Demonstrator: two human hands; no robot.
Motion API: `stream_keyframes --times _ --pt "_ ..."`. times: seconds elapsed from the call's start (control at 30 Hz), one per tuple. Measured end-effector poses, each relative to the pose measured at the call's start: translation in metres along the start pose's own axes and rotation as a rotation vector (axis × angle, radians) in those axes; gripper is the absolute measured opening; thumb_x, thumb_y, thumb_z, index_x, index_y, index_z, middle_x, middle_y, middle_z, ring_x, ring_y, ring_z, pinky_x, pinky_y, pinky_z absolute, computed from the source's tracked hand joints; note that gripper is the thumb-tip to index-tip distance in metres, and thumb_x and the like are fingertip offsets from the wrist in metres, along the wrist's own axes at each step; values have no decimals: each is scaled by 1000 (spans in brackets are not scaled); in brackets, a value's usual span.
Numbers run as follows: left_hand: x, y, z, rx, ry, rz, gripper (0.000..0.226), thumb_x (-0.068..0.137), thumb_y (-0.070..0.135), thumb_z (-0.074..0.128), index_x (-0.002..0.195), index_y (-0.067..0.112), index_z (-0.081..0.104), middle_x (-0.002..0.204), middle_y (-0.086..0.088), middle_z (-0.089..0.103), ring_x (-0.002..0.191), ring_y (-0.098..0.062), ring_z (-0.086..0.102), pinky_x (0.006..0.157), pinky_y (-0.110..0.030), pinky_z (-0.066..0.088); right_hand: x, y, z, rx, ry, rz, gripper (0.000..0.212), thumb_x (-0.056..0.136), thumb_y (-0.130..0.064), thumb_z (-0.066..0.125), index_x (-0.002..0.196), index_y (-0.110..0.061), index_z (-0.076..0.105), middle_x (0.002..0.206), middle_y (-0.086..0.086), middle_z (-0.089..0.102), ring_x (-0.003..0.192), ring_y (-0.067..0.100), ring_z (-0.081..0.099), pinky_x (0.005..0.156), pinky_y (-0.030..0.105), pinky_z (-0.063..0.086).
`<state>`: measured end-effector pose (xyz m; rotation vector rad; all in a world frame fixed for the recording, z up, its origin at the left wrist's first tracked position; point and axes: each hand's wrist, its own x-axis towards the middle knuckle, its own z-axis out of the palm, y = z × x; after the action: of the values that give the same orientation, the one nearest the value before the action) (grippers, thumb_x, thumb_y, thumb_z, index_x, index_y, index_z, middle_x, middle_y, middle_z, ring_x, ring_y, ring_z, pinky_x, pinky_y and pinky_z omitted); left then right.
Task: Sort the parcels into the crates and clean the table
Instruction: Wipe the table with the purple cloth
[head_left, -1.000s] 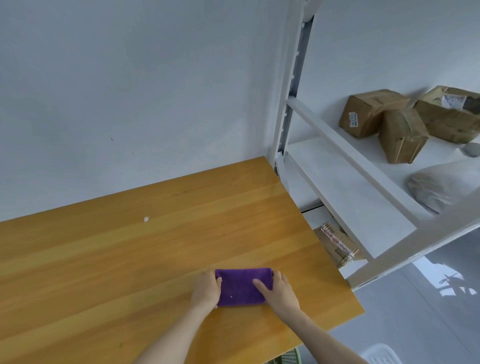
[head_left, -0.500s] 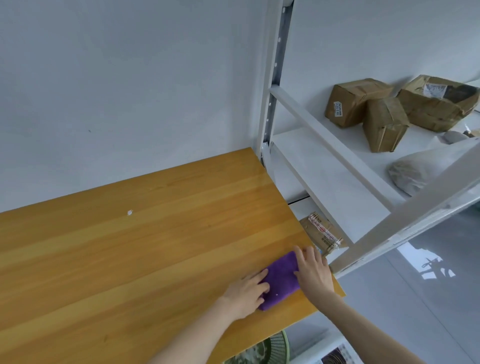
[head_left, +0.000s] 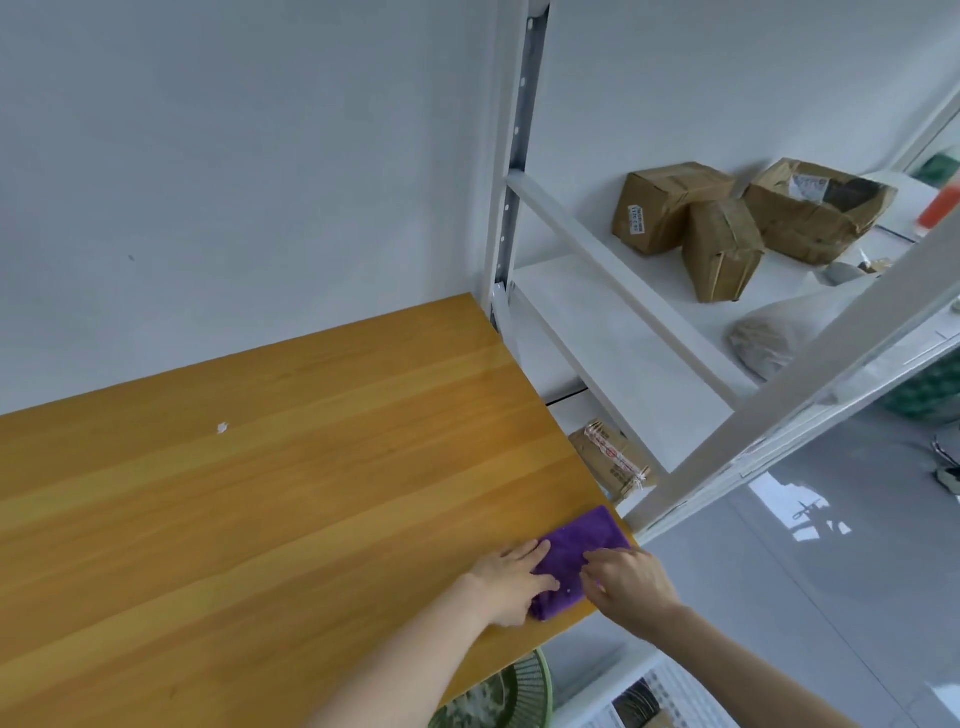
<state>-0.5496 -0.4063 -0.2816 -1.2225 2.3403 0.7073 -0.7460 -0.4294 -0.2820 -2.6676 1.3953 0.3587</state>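
Note:
A folded purple cloth (head_left: 581, 546) lies on the wooden table (head_left: 291, 478) at its near right corner. My left hand (head_left: 511, 584) rests on the cloth's left end with the fingers laid flat. My right hand (head_left: 631, 587) presses on the cloth's near right part, fingers bent at the knuckles over it. A small white speck (head_left: 223, 427) sits on the table farther back. Three brown cardboard parcels (head_left: 670, 205) stand on the white shelf (head_left: 613, 332) to the right.
A white metal rack post (head_left: 511, 156) rises at the table's far right corner. Another taped brown parcel (head_left: 613, 460) lies on a lower shelf beside the table edge. A grey bag (head_left: 763, 345) sits on the shelf. A green basket (head_left: 498, 696) and a white crate (head_left: 649, 701) stand below.
Both hands have slid the purple cloth from the table's near middle rightward to the near right corner. The view has swung slightly with them.

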Motion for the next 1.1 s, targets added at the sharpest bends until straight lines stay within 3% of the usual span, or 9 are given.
stream_keyframes --times 0.07,0.13,0.2,0.27,0.37,0.43,0.57,0.93,1.1 --pt "-9 -8 -1 -1 -17 -30 57 99 19 35 151 31 12 159 -5 -11 146 -21 -9 118 -42 4 19 -13 -13 59 -74 52 42 80 -35 39 43 -23 55 47 -11 53 44 9 53 49 23 50" --pt "-25 -25 -1 -61 33 -116 59 100 21 33 152 30 4 159 -3 -10 146 -20 -8 118 -44 4 43 -33 -36 42 -29 60 32 80 -29 49 50 -21 59 54 -7 56 54 15 57 54 28 51" --pt "-59 -56 3 -190 113 -277 59 101 20 31 152 24 2 159 -3 -6 147 -20 -5 118 -45 7 78 -68 -55 157 -67 0 25 89 -25 45 91 -18 69 92 0 67 86 24 63 74 34 53" --pt "-96 -91 7 -328 144 -457 58 102 19 30 152 19 1 159 -2 -7 147 -21 -3 119 -45 7 112 -104 -71 258 -232 -27 38 95 -24 40 131 -20 53 129 5 57 115 27 56 91 36 48" --pt "-155 -150 16 -464 179 -683 57 103 21 30 152 13 2 159 -5 -5 147 -23 -2 118 -46 9 159 -163 -86 259 -425 -176 51 101 -24 38 150 -17 26 157 4 23 138 26 33 109 39 36" --pt "-187 -183 25 -523 196 -794 56 103 22 29 152 12 4 159 -7 -3 147 -24 0 118 -46 9 184 -197 -92 242 -481 -243 57 102 -23 38 153 -16 13 160 1 4 143 25 22 113 38 30" --pt "-243 -258 44 -537 185 -930 56 100 15 27 152 11 5 159 -6 -3 147 -22 0 118 -45 10 234 -277 -95 313 -511 -278 60 101 -19 36 153 -16 7 160 -2 -6 145 23 16 113 37 29" --pt "-255 -368 51 -645 121 -862 59 99 10 26 152 10 0 159 -3 -8 147 -17 -2 120 -34 9 330 -406 -97 138 -408 -299 63 96 -7 42 152 -15 13 157 -2 -23 145 28 6 108 42 33" --pt "-255 -371 55 -691 155 -839 56 101 10 25 152 11 1 159 0 -8 146 -17 7 115 -31 26 342 -417 -94 62 -386 -257 67 97 -11 41 152 -9 3 159 2 -13 145 30 3 115 43 24"
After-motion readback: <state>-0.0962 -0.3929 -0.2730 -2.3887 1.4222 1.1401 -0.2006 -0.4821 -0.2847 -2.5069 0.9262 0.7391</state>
